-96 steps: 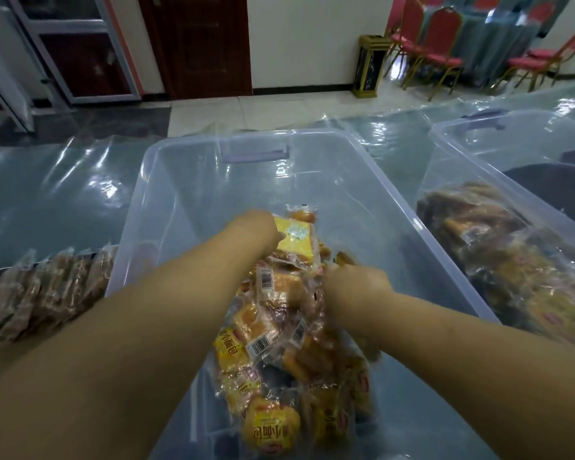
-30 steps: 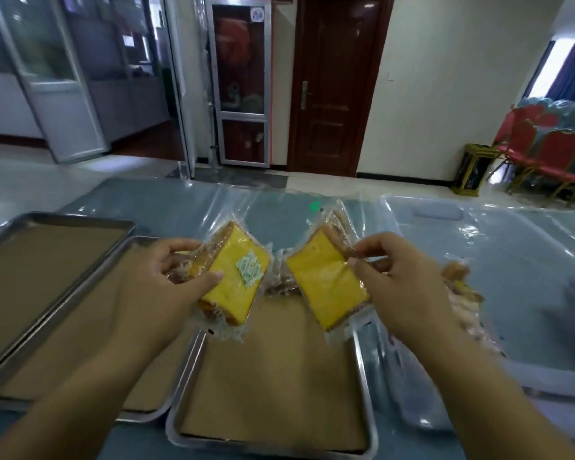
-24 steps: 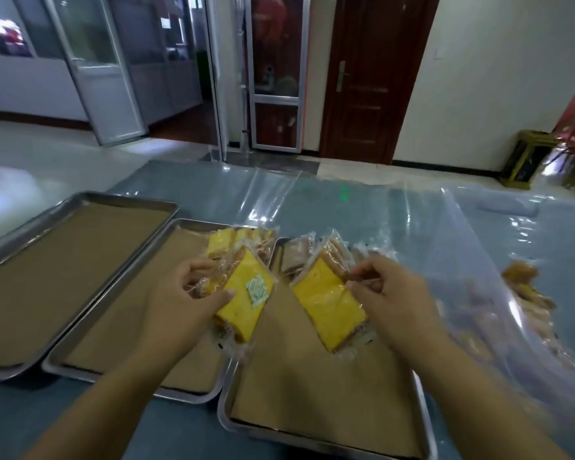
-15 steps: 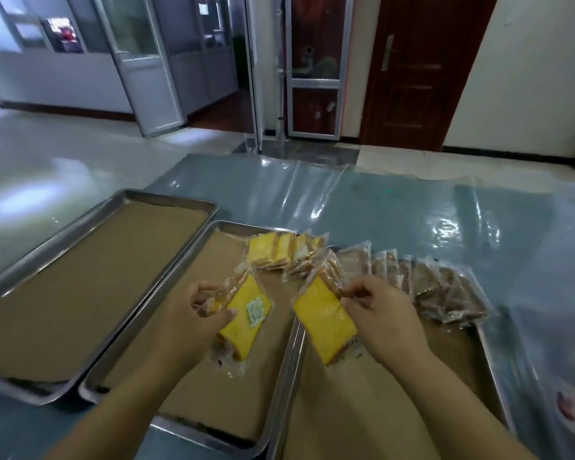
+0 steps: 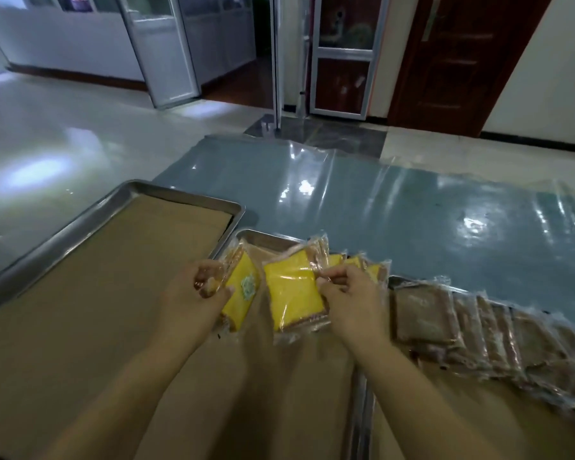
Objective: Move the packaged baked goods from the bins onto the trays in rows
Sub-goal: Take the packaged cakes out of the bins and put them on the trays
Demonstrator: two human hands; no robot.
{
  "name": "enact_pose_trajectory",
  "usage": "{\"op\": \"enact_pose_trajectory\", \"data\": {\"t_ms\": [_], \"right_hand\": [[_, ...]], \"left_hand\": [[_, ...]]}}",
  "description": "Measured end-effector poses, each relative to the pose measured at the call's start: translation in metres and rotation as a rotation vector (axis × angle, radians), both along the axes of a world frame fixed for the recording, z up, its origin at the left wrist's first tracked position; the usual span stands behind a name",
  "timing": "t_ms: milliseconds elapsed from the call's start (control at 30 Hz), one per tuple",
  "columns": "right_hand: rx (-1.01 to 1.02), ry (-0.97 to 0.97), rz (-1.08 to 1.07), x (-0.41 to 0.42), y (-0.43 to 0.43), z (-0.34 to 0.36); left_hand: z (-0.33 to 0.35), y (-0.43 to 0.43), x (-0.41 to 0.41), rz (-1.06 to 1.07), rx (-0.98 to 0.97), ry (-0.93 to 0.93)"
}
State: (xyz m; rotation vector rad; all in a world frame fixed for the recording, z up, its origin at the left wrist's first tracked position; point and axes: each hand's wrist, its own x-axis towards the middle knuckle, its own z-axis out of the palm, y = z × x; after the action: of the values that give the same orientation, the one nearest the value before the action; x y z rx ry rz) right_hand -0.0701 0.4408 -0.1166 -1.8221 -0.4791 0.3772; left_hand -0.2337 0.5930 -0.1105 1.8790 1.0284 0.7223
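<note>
My left hand grips a clear packet with a yellow cake slice that bears a small green label. My right hand pinches the top edge of a second yellow cake packet. Both packets hover low over the far end of the middle tray, lined with brown paper. Behind my right hand a short row of yellow packets leans along that tray's far edge. The right tray carries a long row of brown packets. No bin is in view.
A third metal tray lined with brown paper lies at the left with nothing on it. The trays rest on a blue table under a glossy plastic sheet. Beyond are a shiny floor, glass doors and a dark wooden door.
I have turned from the bin to the trays with a yellow packet in each hand. The packets have come down and forward toward the row of yellow packets on the middle tray.
</note>
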Motion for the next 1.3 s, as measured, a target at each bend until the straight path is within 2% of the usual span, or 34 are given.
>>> {"op": "enact_pose_trajectory", "data": {"t_ms": [133,233,300,400,567,767,900,1067,1300], "right_hand": [[-0.004,0.127,-0.121,0.014,0.052,-0.020],[-0.086,0.125,-0.200,0.020,0.076,-0.035],[-0.140,0.125,-0.174,0.018,0.083,-0.043],[-0.255,0.029,-0.013,0.012,0.086,-0.051],[-0.400,-0.148,0.183,0.010,0.069,-0.058],[-0.450,-0.340,0.373,0.005,0.050,-0.055],[-0.659,-0.464,0.467,0.003,0.049,-0.059],[-0.706,-0.498,0.315,0.007,0.074,-0.062],[-0.785,-0.459,0.276,0.012,0.091,-0.057]], "left_hand": [[-0.011,0.042,0.026,-0.060,0.105,0.022],[-0.026,0.065,0.046,-0.110,0.204,0.097],[-0.034,0.071,0.060,-0.157,0.307,0.163],[-0.045,0.072,0.079,-0.277,0.415,0.298],[-0.055,0.074,0.092,-0.479,0.279,0.323],[-0.069,0.092,0.074,-0.828,0.171,0.401],[-0.079,0.107,0.062,-0.966,0.189,0.398],[-0.091,0.112,0.070,-0.813,0.465,0.403],[-0.085,0.117,0.080,-0.754,0.446,0.420]]}}
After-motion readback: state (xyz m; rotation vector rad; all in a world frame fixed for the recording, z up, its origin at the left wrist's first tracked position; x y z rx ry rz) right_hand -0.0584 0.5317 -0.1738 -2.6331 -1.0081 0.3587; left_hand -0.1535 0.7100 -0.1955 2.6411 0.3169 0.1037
